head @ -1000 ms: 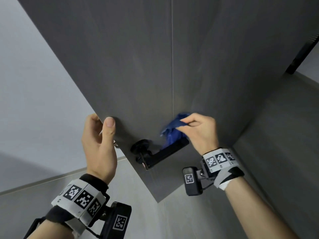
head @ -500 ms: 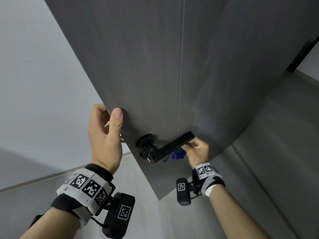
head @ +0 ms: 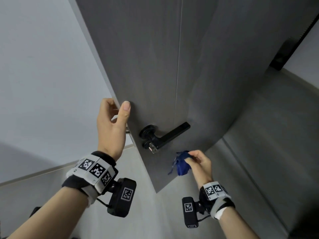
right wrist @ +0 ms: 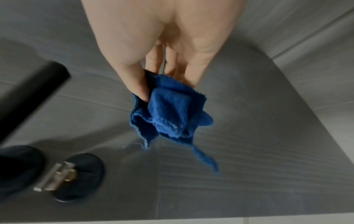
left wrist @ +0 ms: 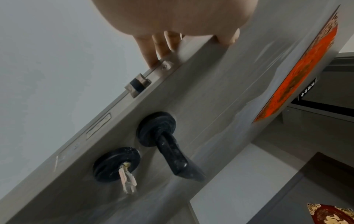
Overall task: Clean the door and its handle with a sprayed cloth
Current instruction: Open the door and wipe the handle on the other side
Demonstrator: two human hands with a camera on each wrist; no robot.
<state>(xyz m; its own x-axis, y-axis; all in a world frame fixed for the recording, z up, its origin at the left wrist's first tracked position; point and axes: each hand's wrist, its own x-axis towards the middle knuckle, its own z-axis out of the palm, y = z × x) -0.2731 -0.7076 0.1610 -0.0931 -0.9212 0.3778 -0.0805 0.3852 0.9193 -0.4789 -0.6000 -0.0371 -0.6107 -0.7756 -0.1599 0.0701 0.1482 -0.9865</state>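
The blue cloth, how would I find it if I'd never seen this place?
Start at the big grey door and find its black lever handle. Just below the lever's free end, the right hand pinches a crumpled blue cloth in front of the door's lower part. It is the only bright blue thing among greys and blacks.

Taking the handle point(head: 164, 136) as landmark: it juts from the door point(head: 155, 66) face. The left hand point(head: 112, 128) grips the door's edge to its left — thumb on the face. The right hand point(head: 200, 163) pinches the cloth point(head: 182, 163) below and right of it, apart.
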